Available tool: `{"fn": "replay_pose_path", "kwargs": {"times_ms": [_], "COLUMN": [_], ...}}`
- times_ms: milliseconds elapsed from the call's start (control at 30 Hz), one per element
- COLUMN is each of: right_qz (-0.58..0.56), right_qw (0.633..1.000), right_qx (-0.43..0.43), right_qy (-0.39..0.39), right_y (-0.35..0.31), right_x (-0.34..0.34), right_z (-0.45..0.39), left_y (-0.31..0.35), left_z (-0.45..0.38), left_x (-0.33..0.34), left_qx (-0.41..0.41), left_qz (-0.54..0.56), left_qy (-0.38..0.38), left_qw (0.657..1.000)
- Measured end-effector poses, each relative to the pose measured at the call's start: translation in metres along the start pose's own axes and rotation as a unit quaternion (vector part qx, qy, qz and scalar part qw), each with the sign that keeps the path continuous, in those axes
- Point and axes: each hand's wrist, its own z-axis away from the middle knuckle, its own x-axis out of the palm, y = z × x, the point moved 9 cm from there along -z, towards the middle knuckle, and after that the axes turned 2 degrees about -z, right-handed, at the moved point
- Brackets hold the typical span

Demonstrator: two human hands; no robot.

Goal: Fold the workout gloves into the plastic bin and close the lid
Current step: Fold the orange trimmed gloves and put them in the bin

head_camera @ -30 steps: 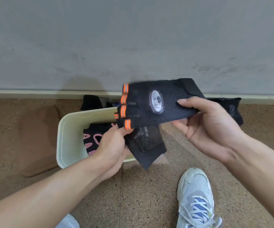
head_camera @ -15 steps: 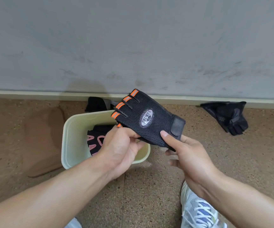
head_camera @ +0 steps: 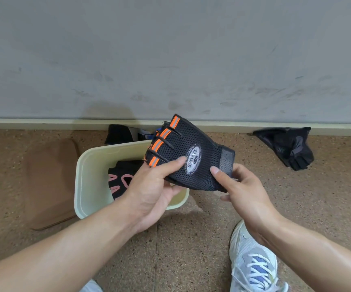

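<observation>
Orange-striped glove [head_camera: 189, 152]: palm side hidden; small lettering around the SPORTS badge too small to read.
Plastic bin [head_camera: 90, 180]: near right corner covered by left hand [head_camera: 149, 192].
Pink-lettered glove [head_camera: 120, 178]: partly hidden, lettering incomplete.
Shoe [head_camera: 252, 264]: cut off at bottom edge.

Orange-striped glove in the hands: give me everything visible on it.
The orange-striped glove is a fingerless black mesh glove with orange and grey reflective bands across its short finger ends, which point up and left. An oval silver patch on the back reads SPORTS, and a smooth dark wrist strap sits at its right end. It is held flat in the air, tilted, above the near right corner of the pale bin. The left hand pinches its finger end, thumb on top; the right hand grips the wrist end.
</observation>
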Motion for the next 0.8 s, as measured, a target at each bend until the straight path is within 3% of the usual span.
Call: {"fn": "replay_pose_path", "kwargs": {"times_ms": [67,200,367,433,500,667,733,800], "right_qz": [-0.06,-0.134,-0.098,-0.051,0.005,0.042,0.104,0.203], "right_qw": [0.998,0.979,0.989,0.992,0.989,0.979,0.973,0.955], "right_qx": [0.034,0.092,0.037,0.016,-0.001,0.011,-0.006,-0.031], "right_qy": [-0.01,-0.126,-0.109,-0.117,-0.147,-0.2,-0.205,-0.216], "right_y": [0.005,0.011,-0.008,-0.014,-0.018,-0.017,-0.012,-0.008], "right_x": [0.001,0.023,0.018,0.018,0.026,0.072,0.099,0.13], "right_z": [-0.001,0.0,-0.011,-0.017,-0.02,-0.013,-0.005,0.002], "left_y": [-0.002,-0.009,-0.002,0.002,0.009,0.05,0.061,0.065], "left_z": [0.0,-0.002,-0.005,-0.01,-0.015,-0.013,-0.011,-0.009], "left_x": [-0.003,-0.007,-0.021,-0.04,-0.066,-0.125,-0.143,-0.156], "left_qx": [-0.015,-0.032,-0.017,-0.013,0.008,0.092,0.09,0.061], "left_qz": [0.015,-0.002,-0.046,-0.061,-0.145,-0.375,-0.472,-0.584], "left_qy": [0.008,0.001,-0.006,0.022,0.075,0.19,0.237,0.262], "left_qw": [1.0,0.999,0.999,0.998,0.987,0.902,0.844,0.766]}}
